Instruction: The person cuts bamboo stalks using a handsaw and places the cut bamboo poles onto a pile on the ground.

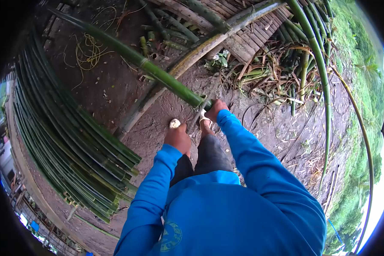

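A long green bamboo pole (145, 64) slants from the upper left to the person's right hand, crossing over a thick weathered pole. At its near end, my right hand (217, 109) grips the pole. My left hand (178, 137) is closed, lower and to the left, around the handle end of a long thin blade (199, 112). The blade runs up and to the right, and meets the bamboo near its end, close to my right hand. Most of the handle is hidden in the fist.
Many green bamboo poles (68, 141) lie stacked at the left. The weathered pole (192, 55) crosses at the top centre. Yellow cord (88, 52) lies on the dirt at upper left. Bamboo scraps (260, 79) and more poles are at the upper right.
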Motion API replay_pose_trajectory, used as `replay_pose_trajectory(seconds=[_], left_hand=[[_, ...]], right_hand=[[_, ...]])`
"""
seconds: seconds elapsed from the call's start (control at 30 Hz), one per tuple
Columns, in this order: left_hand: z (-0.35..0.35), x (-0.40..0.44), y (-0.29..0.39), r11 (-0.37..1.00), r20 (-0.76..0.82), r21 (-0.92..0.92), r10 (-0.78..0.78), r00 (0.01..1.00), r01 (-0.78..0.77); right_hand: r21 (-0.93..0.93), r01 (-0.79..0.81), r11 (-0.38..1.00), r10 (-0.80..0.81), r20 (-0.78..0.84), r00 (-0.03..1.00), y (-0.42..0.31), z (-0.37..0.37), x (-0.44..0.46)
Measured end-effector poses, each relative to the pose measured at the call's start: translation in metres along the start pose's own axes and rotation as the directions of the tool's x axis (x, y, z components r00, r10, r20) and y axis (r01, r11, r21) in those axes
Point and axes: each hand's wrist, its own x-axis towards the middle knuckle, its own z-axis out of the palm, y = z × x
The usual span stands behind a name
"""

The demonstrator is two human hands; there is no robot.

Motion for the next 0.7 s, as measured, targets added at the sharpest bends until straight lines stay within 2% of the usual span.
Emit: replay_pose_trajectory(seconds=[0.03,0.07,0.17,0.27,0.3,0.33,0.37,0.43,0.5,0.53,0.57,0.6,0.67,0.7], left_hand=[[-0.004,-0.012,0.005,1.0,0.007,0.0,-0.019,1.0,0.019],[-0.014,-0.036,0.009,0.999,-0.008,-0.017,0.031,0.999,-0.031],[-0.04,-0.086,0.018,0.997,0.088,0.052,-0.07,0.994,0.065],[-0.024,-0.066,0.018,0.997,0.079,-0.028,-0.076,0.994,0.078],[-0.002,-0.053,0.008,0.998,0.053,0.043,-0.044,0.998,0.042],[0.018,-0.036,0.005,0.994,0.036,0.112,-0.004,0.999,0.0],[0.017,-0.002,0.023,0.993,0.067,0.068,-0.096,0.993,0.091],[0.025,0.033,0.03,1.0,-0.013,-0.001,-0.02,1.0,0.02],[-0.005,-0.001,0.033,0.999,0.041,-0.035,-0.029,0.999,0.03],[-0.007,-0.027,0.018,0.999,0.05,-0.011,-0.05,0.997,0.051],[-0.011,-0.048,0.003,0.998,0.033,0.011,-0.061,0.998,0.061],[-0.018,-0.073,-0.007,0.994,-0.039,-0.112,-0.014,0.999,0.01],[-0.011,-0.122,-0.039,0.996,-0.007,-0.023,-0.082,0.997,0.081],[-0.012,-0.144,-0.048,0.998,-0.046,-0.048,-0.044,0.998,0.042]], right_hand=[[0.027,0.021,0.999,-0.021,0.016,1.0,0.005,-0.007,0.003],[0.028,-0.028,0.999,0.029,-0.045,0.999,0.006,-0.013,0.001],[-0.009,0.012,1.0,-0.012,0.04,0.999,-0.001,-0.028,-0.006],[0.001,0.007,1.0,-0.007,-0.023,1.0,0.004,-0.033,0.003],[0.015,0.012,1.0,-0.012,-0.023,1.0,0.004,-0.031,0.005],[0.04,0.033,0.999,-0.036,0.069,0.997,0.011,-0.02,0.014],[-0.039,0.061,0.997,-0.06,0.02,0.998,0.001,-0.015,-0.008],[-0.056,0.231,0.971,-0.234,-0.057,0.971,0.012,0.024,-0.015],[-0.154,0.088,0.984,-0.099,-0.067,0.993,0.03,0.008,-0.018],[0.003,0.02,1.0,-0.02,-0.087,0.996,0.041,-0.012,-0.02],[-0.002,0.047,0.999,-0.047,-0.156,0.987,0.044,-0.04,-0.021],[-0.031,0.102,0.994,-0.107,-0.203,0.973,0.067,-0.051,0.002],[-0.073,0.0,0.997,-0.018,-0.248,0.969,0.088,-0.094,0.019],[-0.115,-0.029,0.993,-0.012,-0.336,0.942,0.07,-0.121,0.005]])
